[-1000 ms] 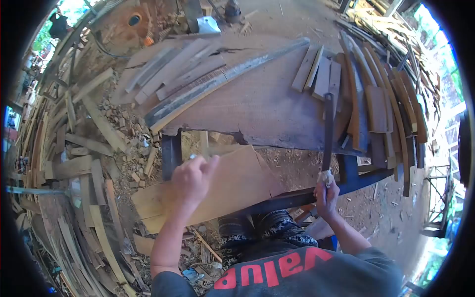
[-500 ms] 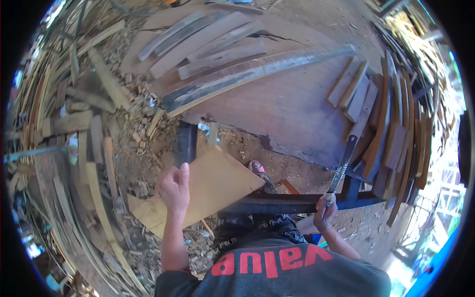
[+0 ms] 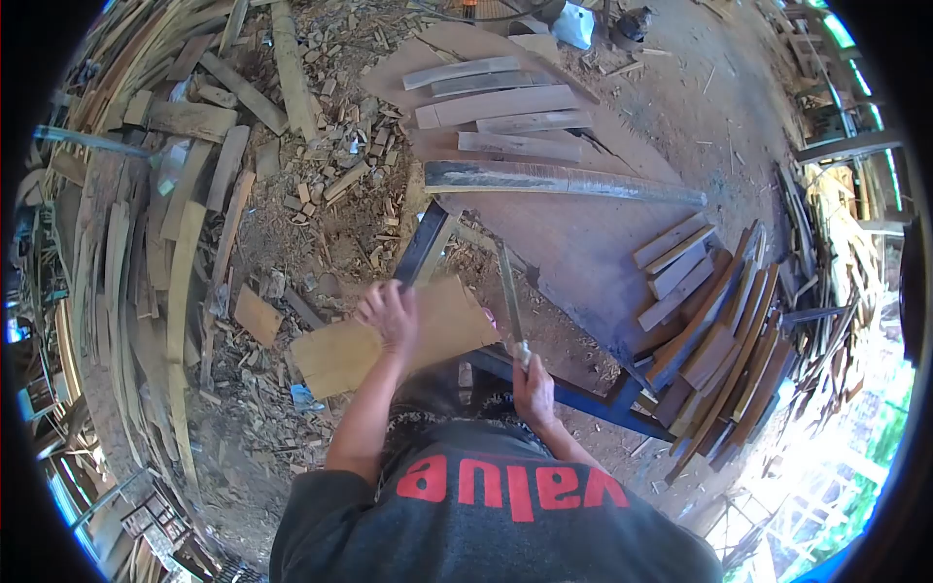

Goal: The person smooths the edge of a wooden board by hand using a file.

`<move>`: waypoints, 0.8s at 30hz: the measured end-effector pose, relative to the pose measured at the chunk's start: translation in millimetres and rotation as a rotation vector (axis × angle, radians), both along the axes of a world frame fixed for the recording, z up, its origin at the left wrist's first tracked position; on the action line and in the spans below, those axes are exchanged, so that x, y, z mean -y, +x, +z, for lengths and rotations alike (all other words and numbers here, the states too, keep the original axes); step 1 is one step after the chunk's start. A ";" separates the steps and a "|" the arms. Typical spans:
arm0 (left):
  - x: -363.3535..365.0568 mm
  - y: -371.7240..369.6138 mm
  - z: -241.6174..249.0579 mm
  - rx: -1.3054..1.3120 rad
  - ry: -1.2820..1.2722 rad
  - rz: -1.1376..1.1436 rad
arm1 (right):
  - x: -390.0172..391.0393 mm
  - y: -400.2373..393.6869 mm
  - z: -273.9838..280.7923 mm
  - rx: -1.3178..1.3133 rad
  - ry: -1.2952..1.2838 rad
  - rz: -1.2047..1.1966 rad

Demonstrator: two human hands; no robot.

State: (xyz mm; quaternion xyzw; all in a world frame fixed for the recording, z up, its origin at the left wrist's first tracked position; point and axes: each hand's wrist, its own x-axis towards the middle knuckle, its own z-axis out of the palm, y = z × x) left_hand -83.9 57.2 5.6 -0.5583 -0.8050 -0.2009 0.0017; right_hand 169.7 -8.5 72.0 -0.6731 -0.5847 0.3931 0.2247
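Note:
A flat, pale wooden board [image 3: 442, 316] lies slanted across the dark metal frame in front of my body. My left hand [image 3: 387, 316] is at its upper edge, fingers bent over it; the fingers' undersides are hidden. My right hand [image 3: 533, 387] is wrapped around the pale handle of a narrow-bladed saw [image 3: 509, 291]. The blade points up and away from me, to the right of the board and apart from it. A smaller wooden offcut [image 3: 258, 316] rests on the littered ground to the left.
Beyond the board, a brown sheet [image 3: 583, 233] bears a long squared beam [image 3: 564, 182] and several short planks [image 3: 496, 105]. Curved wooden pieces [image 3: 719, 355] are stacked at the right. Long planks [image 3: 185, 301] line the left side, and wood scraps cover the ground.
My view has turned. The saw has come leftward, closer to the board. My left hand has gone from a raised-thumb pose to fingers over the board's edge. The offcut now shows separately.

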 end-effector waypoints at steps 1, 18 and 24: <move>-1.2 10.4 -0.7 -0.050 0.021 0.025 | -5.9 -4.7 2.5 0.002 0.001 0.004; -11.2 30.9 -1.7 0.076 0.009 -0.425 | -19.0 -28.3 13.2 0.107 -0.239 0.226; -23.9 3.6 1.4 0.078 -0.012 -0.650 | -16.2 -47.2 16.2 0.144 -0.258 0.245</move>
